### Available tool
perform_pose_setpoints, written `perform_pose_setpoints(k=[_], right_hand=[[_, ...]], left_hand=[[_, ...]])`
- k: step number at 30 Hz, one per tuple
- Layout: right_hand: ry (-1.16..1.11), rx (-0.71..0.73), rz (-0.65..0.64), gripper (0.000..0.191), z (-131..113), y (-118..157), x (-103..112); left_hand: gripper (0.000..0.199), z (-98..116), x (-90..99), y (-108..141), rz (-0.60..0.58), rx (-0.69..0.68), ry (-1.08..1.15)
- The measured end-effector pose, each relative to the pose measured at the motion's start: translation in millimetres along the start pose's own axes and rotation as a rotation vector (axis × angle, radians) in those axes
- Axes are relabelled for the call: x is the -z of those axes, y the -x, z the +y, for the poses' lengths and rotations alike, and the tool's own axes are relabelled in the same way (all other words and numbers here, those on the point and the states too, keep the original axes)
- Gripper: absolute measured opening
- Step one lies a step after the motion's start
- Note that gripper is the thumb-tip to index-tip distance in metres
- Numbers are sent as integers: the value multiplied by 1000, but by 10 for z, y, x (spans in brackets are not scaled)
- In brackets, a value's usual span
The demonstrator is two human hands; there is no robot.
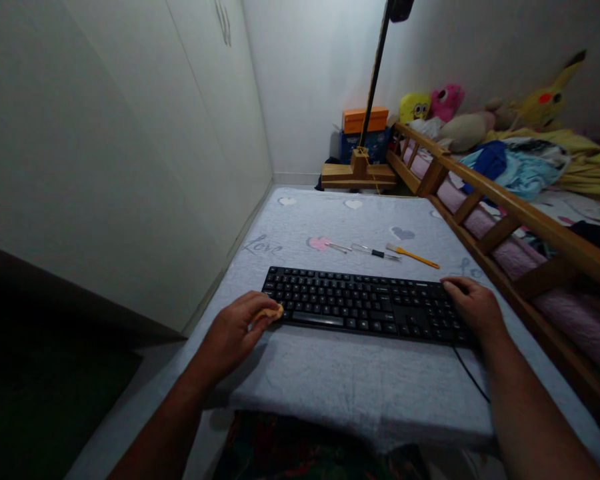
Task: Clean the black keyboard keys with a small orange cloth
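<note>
A black keyboard (340, 300) lies flat across the cloth-covered table, its keys facing up. At its lower left corner my left hand (243, 323) pinches a small orange-tan cloth (270, 312) against the keyboard's edge. My right hand (473, 307) grips the keyboard's right end, thumb near the top corner; the other fingers are partly hidden. A black cable (470, 373) runs from the right part of the keyboard towards my right forearm. Beyond the keyboard lie a yellow-handled brush (414, 256), a clear tool with a black grip (376, 253) and thin white sticks (339, 247).
The table (300, 373) has a pale blue cover with heart prints. A white cabinet (145, 153) stands to the left. On the right, a wooden bed rail (520, 213) borders the table. A wooden stand (359, 175) with a dark pole is behind.
</note>
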State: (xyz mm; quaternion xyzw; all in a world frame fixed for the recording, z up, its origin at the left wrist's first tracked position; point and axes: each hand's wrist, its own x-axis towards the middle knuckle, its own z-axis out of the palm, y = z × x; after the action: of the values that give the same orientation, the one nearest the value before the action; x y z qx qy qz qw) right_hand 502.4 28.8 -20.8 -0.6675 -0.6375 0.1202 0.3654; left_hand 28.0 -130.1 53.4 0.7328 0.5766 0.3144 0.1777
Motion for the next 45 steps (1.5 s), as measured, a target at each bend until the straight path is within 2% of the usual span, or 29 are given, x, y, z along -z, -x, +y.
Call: perform_pose_setpoints(k=[4, 6, 10, 14, 18, 29, 40, 45], right_hand=[[-10, -17, -2, 34, -9, 1, -1], [-18, -22, -2, 35, -17, 5, -5], [-19, -16, 2, 33, -37, 15, -10], [-24, -14, 9, 33, -47, 17, -10], [-24, 0, 15, 32, -33, 9, -13], [-31, -21, 4, 32, -67, 16, -12], [-13, -48, -13, 35, -83, 10, 12], [-26, -42, -15, 33, -111, 18, 18]], left_hand=[[13, 362, -401, -188, -71, -155, 71], [12, 468, -589, -269, -62, -228, 59], [12, 536, -823, -366, -54, -275, 27], [12, 509, -896, -364, -83, -285, -43], [14, 430, -833, -305, -70, -273, -85], [15, 13, -397, -76, 8, -193, -190], [19, -268, -33, 93, 45, -88, -225], [17, -301, 0, 101, 128, -41, -355]])
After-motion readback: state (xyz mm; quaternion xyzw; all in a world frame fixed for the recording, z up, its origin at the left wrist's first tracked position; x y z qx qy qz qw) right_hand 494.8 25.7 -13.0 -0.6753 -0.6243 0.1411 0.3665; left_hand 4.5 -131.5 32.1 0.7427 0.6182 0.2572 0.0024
